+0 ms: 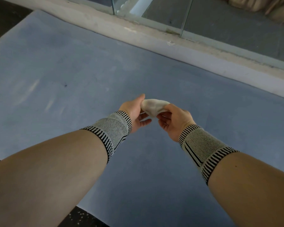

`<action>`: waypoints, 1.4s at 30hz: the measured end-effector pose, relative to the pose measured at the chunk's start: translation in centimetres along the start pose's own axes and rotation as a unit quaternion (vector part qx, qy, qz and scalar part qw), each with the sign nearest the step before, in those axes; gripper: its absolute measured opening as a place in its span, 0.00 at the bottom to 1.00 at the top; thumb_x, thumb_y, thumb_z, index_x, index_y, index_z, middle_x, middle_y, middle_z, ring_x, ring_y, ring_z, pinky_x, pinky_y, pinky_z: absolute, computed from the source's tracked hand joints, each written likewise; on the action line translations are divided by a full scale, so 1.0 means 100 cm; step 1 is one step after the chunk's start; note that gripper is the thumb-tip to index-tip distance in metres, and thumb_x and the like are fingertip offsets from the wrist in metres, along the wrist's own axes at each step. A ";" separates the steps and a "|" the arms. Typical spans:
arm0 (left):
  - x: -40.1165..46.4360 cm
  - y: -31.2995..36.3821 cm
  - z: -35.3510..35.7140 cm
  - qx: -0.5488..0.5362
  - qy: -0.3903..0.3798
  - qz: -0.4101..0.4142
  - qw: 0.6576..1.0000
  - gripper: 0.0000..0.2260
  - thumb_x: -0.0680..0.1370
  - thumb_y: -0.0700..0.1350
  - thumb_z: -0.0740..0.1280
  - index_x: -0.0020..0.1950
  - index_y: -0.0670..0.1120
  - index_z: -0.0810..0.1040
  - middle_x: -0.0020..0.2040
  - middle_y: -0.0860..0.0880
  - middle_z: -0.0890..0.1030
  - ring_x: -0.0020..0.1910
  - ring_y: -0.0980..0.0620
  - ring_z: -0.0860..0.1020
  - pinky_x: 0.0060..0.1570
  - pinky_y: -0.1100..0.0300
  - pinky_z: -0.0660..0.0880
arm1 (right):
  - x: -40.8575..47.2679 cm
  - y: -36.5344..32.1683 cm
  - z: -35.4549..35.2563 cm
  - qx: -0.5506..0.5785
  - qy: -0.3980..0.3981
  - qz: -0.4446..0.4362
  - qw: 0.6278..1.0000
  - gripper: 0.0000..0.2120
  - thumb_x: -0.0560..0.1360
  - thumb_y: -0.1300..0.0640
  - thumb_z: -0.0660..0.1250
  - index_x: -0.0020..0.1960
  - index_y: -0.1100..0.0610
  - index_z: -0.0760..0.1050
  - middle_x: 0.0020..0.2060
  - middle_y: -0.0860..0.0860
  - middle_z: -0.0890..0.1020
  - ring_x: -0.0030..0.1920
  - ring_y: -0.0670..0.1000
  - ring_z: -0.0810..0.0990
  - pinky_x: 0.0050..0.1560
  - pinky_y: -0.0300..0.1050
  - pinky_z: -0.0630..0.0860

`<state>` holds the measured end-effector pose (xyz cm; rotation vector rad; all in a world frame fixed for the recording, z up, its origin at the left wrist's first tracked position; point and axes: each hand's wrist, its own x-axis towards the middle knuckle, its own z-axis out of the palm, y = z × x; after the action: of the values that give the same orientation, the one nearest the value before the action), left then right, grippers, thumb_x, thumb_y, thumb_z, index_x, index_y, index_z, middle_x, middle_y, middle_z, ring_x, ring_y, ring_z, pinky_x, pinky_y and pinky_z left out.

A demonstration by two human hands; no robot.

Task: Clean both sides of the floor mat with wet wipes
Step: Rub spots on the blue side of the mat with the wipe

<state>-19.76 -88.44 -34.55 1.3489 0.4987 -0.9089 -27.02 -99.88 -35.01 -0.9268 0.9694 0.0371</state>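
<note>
A large blue-grey floor mat (72, 71) lies flat and fills most of the view, with pale streaks and a small dark speck on its left part. Above its middle, both hands hold one crumpled white wet wipe (152, 107) between them. My left hand (135, 112) pinches the wipe's left end with thumb and fingers. My right hand (172, 118) pinches its right end. Both wrists wear black-and-white knitted bands.
A pale concrete ledge (154, 36) runs diagonally along the mat's far edge, with a glass panel in a metal frame (179, 15) behind it. Dark speckled floor (82, 217) shows at the near edge and at the top left corner.
</note>
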 end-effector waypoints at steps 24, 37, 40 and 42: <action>0.010 0.002 -0.025 0.107 0.103 0.064 0.987 0.12 0.77 0.33 0.61 0.42 0.48 0.78 0.35 0.49 0.79 0.33 0.57 0.77 0.30 0.65 0.72 | 0.010 -0.021 -0.019 0.073 -0.005 -0.016 0.997 0.05 0.78 0.61 0.64 0.52 0.60 0.76 0.45 0.56 0.81 0.42 0.53 0.81 0.38 0.47 0.80; -0.001 -0.009 -0.006 0.072 0.004 0.022 0.997 0.14 0.78 0.42 0.68 0.63 0.41 0.75 0.53 0.41 0.82 0.49 0.45 0.82 0.41 0.55 0.81 | 0.006 -0.003 0.005 -0.378 0.180 -0.188 0.889 0.05 0.71 0.57 0.69 0.45 0.56 0.77 0.42 0.51 0.81 0.41 0.50 0.80 0.42 0.44 0.78; 0.002 -0.008 -0.009 0.066 0.004 0.014 0.998 0.14 0.79 0.41 0.67 0.64 0.40 0.75 0.53 0.40 0.82 0.45 0.47 0.83 0.35 0.57 0.80 | -0.003 0.005 0.007 -0.459 0.074 -0.298 0.834 0.04 0.71 0.50 0.70 0.39 0.46 0.75 0.36 0.41 0.78 0.36 0.41 0.76 0.36 0.33 0.69; 0.001 -0.009 -0.008 0.091 -0.014 -0.005 0.996 0.12 0.80 0.43 0.65 0.61 0.41 0.76 0.50 0.44 0.83 0.41 0.50 0.82 0.35 0.58 0.79 | -0.004 0.015 0.007 -0.480 -0.012 -0.276 0.833 0.07 0.72 0.46 0.69 0.37 0.42 0.74 0.32 0.38 0.77 0.35 0.38 0.76 0.31 0.26 0.67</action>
<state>-20.24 -87.62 -35.32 1.4976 0.4084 -0.9993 -27.45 -98.27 -35.55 -2.1141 0.5872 0.0458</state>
